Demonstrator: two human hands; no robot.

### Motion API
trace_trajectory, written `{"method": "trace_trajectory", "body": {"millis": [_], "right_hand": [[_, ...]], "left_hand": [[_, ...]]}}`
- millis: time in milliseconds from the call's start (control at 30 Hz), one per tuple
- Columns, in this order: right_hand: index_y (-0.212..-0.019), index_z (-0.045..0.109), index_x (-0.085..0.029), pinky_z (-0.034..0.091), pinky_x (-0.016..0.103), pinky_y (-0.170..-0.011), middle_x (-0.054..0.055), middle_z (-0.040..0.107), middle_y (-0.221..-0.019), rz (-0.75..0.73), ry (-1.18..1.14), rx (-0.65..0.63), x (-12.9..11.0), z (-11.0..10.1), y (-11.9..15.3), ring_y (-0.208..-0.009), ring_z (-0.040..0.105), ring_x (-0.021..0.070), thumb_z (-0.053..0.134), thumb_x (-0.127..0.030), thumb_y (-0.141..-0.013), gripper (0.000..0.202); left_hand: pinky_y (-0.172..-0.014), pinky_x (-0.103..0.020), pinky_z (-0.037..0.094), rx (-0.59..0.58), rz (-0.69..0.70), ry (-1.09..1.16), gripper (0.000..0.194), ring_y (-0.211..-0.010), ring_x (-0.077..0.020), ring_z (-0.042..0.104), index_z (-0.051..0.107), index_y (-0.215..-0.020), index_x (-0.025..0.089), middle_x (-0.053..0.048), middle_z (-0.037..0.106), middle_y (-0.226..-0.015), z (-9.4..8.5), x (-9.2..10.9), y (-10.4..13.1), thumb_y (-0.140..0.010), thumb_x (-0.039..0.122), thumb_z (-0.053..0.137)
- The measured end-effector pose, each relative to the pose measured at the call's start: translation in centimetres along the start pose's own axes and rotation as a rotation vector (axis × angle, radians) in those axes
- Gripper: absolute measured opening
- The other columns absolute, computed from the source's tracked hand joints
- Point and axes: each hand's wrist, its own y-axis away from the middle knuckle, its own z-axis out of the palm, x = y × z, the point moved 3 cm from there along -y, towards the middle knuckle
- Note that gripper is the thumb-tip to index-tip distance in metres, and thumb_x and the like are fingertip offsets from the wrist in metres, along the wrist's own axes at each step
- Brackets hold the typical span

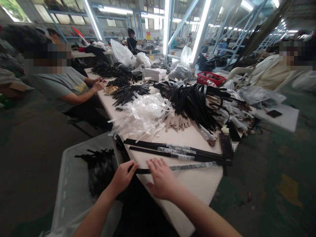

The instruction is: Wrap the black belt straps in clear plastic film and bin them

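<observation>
Near the table's front edge lies a black strap point(143, 171), its right-hand length wrapped in clear plastic point(192, 166). My left hand point(123, 176) is closed, pinching the strap's left end between thumb and fingers. Flat on the strap, fingers stretched out, rests my right hand point(163, 179); it covers the part where the plastic begins. Just beyond are more black straps point(148, 150), with clear plastic around their middles. Behind them is a heap of clear plastic sleeves point(145, 113).
A pile of black straps point(195, 102) fills the table's middle. A white bin point(66, 171) holding black strips point(100, 168) stands at the left. Across the left side sits a co-worker point(66, 89) handling small parts. A red basket point(211, 78) is farther back.
</observation>
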Motion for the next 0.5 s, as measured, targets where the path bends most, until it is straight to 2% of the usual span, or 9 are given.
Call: {"method": "trace_trajectory", "body": {"millis": [33,100,167,233,300,367,500], "right_hand": [[-0.132,0.051,-0.018,0.021,0.05,-0.111,0.015,0.058,-0.13,0.012,-0.003,-0.01,-1.8,1.6,-1.4,-0.119,0.048,0.0323,0.058,-0.043,-0.087,0.052],[-0.11,0.06,-0.02,0.024,0.047,-0.109,0.011,0.067,-0.106,0.065,0.023,-0.022,-2.9,3.2,-3.1,-0.102,0.055,0.0275,0.046,-0.03,-0.094,0.024],[-0.096,0.061,-0.02,0.024,0.045,-0.107,0.009,0.066,-0.094,0.102,0.07,-0.008,-1.4,2.9,-3.1,-0.094,0.055,0.0252,0.038,-0.022,-0.097,0.023],[-0.091,0.06,-0.019,0.026,0.044,-0.103,0.01,0.065,-0.093,0.128,0.125,0.008,1.3,1.4,-1.9,-0.093,0.054,0.025,0.037,-0.019,-0.097,0.024],[-0.089,0.06,-0.018,0.03,0.041,-0.097,0.01,0.064,-0.092,0.172,0.18,0.005,4.2,-0.2,-0.3,-0.092,0.053,0.0249,0.039,-0.017,-0.096,0.023],[-0.088,0.06,-0.018,0.033,0.038,-0.091,0.01,0.064,-0.092,0.232,0.228,-0.001,6.7,-1.6,1.1,-0.092,0.054,0.0246,0.041,-0.017,-0.096,0.021],[-0.096,0.06,-0.018,0.036,0.032,-0.084,0.01,0.067,-0.097,0.343,0.257,-0.051,11.1,-3.1,3.5,-0.094,0.058,0.0232,0.048,-0.021,-0.093,0.013]], "left_hand": [[-0.062,-0.025,0.038,0.008,0.012,-0.017,0.038,-0.061,-0.0143,0.049,0.047,-0.067,0.02,0.004,0.05,-0.063,-0.7,0.6,0.2,-0.095,0.045,0.044],[-0.062,-0.025,0.038,0.036,0.007,-0.063,0.036,-0.06,-0.0141,0.049,0.047,-0.067,0.021,0.004,0.049,-0.062,-2.5,0.9,1.0,-0.094,0.044,0.045],[-0.059,-0.025,0.037,0.099,-0.035,-0.109,0.036,-0.058,-0.0139,0.047,0.048,-0.067,0.021,0.005,0.046,-0.06,-5.2,-0.2,1.9,-0.094,0.044,0.045],[-0.058,-0.024,0.036,0.187,-0.094,-0.145,0.036,-0.056,-0.0136,0.045,0.048,-0.067,0.022,0.005,0.043,-0.059,-7.9,-2.2,2.5,-0.093,0.047,0.045],[-0.059,-0.023,0.037,0.261,-0.149,-0.171,0.036,-0.058,-0.0136,0.045,0.049,-0.069,0.022,0.006,0.043,-0.059,-10.0,-4.3,2.6,-0.092,0.05,0.045],[-0.061,-0.023,0.037,0.285,-0.186,-0.178,0.037,-0.061,-0.0136,0.046,0.05,-0.071,0.022,0.006,0.042,-0.06,-10.8,-5.6,1.8,-0.091,0.053,0.045],[-0.062,-0.023,0.04,0.264,-0.201,-0.177,0.041,-0.063,-0.0147,0.048,0.049,-0.072,0.021,0.005,0.046,-0.062,-9.6,-6.0,-1.1,-0.092,0.055,0.038]]}}
